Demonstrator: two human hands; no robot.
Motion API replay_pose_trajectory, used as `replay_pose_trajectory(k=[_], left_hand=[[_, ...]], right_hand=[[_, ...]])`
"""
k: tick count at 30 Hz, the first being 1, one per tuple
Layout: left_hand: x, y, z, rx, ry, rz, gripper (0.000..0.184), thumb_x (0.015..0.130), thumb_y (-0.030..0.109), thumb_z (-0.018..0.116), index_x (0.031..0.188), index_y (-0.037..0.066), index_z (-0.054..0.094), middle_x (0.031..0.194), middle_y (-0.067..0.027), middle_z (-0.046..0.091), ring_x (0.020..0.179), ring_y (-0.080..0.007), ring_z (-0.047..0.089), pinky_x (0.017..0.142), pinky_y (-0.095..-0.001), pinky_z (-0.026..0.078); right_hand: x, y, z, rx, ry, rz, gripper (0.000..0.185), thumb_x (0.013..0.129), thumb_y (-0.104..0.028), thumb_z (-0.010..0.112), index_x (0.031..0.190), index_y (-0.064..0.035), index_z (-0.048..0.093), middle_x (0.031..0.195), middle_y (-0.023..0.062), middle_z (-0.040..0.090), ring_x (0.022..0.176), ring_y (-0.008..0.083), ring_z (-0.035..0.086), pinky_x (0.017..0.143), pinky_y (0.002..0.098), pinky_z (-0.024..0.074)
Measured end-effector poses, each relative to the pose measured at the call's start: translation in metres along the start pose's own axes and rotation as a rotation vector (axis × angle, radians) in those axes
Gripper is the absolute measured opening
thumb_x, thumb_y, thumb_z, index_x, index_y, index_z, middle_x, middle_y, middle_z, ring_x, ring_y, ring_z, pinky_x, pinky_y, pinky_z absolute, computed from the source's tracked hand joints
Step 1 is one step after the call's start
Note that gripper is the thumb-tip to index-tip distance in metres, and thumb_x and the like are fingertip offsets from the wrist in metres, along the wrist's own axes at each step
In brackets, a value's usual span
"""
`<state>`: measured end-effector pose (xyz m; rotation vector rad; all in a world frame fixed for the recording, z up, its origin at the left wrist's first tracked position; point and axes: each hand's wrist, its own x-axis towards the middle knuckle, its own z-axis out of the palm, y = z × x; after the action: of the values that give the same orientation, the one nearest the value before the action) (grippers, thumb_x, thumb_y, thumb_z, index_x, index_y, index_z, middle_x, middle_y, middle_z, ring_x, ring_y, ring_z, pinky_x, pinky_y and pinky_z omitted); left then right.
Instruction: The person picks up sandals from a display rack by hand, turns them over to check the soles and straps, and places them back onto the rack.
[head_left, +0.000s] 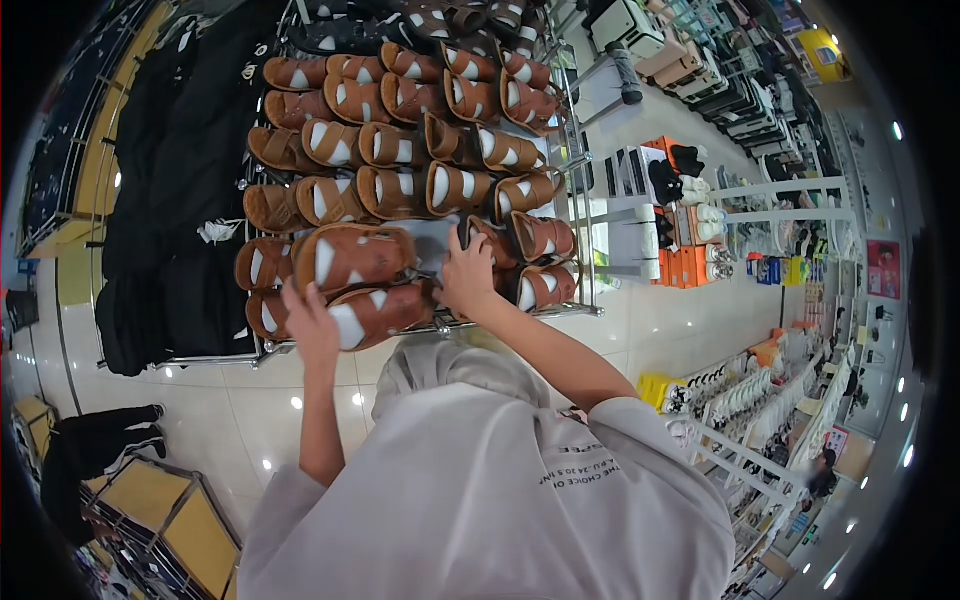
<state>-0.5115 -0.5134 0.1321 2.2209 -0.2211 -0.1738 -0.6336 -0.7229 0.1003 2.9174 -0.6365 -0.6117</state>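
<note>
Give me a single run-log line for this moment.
left hand: at brown sandals | right hand: beside same sandals | sandal rows: farther back

Black garments (180,200) at left; orange boxes (672,266) at right

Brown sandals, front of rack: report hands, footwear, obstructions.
Left hand by front sandals, grip unclear. Right hand beside them, small dark item at fingers. White inserts showing. Neighbouring sandals packed close.

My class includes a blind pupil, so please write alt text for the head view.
A person's left hand and right hand are among rows of brown sandals on a metal rack. Black garments are to the left, orange boxes to the right.
</note>
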Motion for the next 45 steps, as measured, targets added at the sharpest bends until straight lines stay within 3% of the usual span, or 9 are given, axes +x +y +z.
replay_pose_trajectory(k=[7,13,16,20,24,25,28,39,45], left_hand=[[-0.041,-0.011,-0.092,0.071,0.292,0.043,0.037,0.101,0.015,0.047,0.132,-0.005,0.044,0.098,-0.0281,0.066,0.087,-0.0436,0.065,0.073,-0.0447,0.049],[-0.091,-0.018,-0.12,0.015,0.409,-0.084,0.037,0.101,0.016,0.048,0.133,-0.004,0.044,0.08,-0.0144,0.064,0.071,-0.0217,0.062,0.065,-0.034,0.048],[-0.107,-0.022,-0.125,-0.188,0.372,-0.092,0.033,0.102,0.017,0.048,0.129,-0.002,0.047,0.082,-0.0093,0.064,0.072,-0.0139,0.06,0.063,-0.0289,0.047],[-0.126,-0.009,-0.106,-0.599,0.184,-0.098,0.024,0.103,0.018,0.048,0.123,0.004,0.052,0.095,-0.0052,0.063,0.077,-0.0096,0.059,0.067,-0.023,0.048],[-0.15,0.018,-0.068,-0.737,-0.103,-0.182,0.028,0.103,0.019,0.05,0.126,0.004,0.051,0.104,-0.0064,0.063,0.082,-0.0087,0.06,0.073,-0.0247,0.05],[-0.158,0.024,-0.059,-0.742,-0.143,-0.177,0.028,0.103,0.02,0.05,0.126,0.004,0.051,0.103,-0.0062,0.063,0.082,-0.0088,0.06,0.073,-0.0249,0.05],[-0.186,0.044,-0.035,-0.748,-0.216,-0.165,0.028,0.103,0.02,0.049,0.127,0.004,0.05,0.102,-0.0059,0.063,0.081,-0.0091,0.06,0.071,-0.025,0.051],[-0.28,0.119,-0.06,-0.677,-0.27,0.043,0.034,0.104,0.021,0.046,0.134,0.005,0.045,0.099,-0.0045,0.064,0.072,-0.0069,0.06,0.063,-0.0213,0.05],[-0.277,0.105,-0.034,-0.761,-0.282,0.083,0.034,0.101,0.013,0.046,0.134,0.003,0.045,0.12,-0.0105,0.06,0.103,-0.0164,0.063,0.087,-0.0279,0.051]], right_hand=[[0.028,-0.06,0.0,0.057,-0.064,-0.189,0.099,0.075,-0.088,0.038,0.117,-0.0038,0.069,0.144,0.0221,0.038,0.114,0.0476,0.045,0.091,0.0504,0.0385],[0.004,-0.05,-0.006,0.445,-0.032,-0.376,0.083,0.085,-0.074,0.045,0.122,-0.0019,0.064,0.136,0.0207,0.049,0.118,0.0388,0.048,0.093,0.0497,0.0394],[-0.017,-0.019,0.017,0.973,-0.051,-0.475,0.066,0.091,-0.06,0.05,0.114,-0.0006,0.066,0.132,0.0185,0.052,0.12,0.0316,0.05,0.097,0.0461,0.0408],[-0.06,0.019,0.046,2.021,-0.523,-0.156,0.06,0.092,-0.05,0.058,0.13,-0.0031,0.053,0.126,0.0109,0.059,0.115,0.0254,0.057,0.099,0.0413,0.0444],[-0.134,0.067,0.028,2.457,-0.566,-0.448,0.053,0.095,-0.037,0.06,0.134,-0.003,0.049,0.122,0.0069,0.061,0.105,0.0177,0.061,0.091,0.0315,0.0489],[-0.151,0.074,0.028,2.292,-0.415,-0.199,0.046,0.096,-0.029,0.061,0.132,-0.0019,0.05,0.118,0.0062,0.063,0.105,0.015,0.061,0.091,0.0278,0.0491],[-0.205,0.093,0.019,2.289,-0.112,-0.235,0.043,0.096,-0.025,0.062,0.131,-0.0008,0.052,0.116,0.0054,0.063,0.101,0.0146,0.062,0.089,0.0265,0.0495],[-0.336,0.131,0.02,2.485,0.095,-0.327,0.042,0.099,-0.02,0.055,0.131,0.0049,0.05,0.125,0.0131,0.061,0.111,0.02,0.062,0.093,0.0342,0.0507],[-0.389,0.141,-0.02,1.561,0.638,-0.498,0.035,0.089,-0.013,0.065,0.123,-0.0029,0.061,0.129,0.0149,0.06,0.104,0.0246,0.062,0.087,0.034,0.0507]])
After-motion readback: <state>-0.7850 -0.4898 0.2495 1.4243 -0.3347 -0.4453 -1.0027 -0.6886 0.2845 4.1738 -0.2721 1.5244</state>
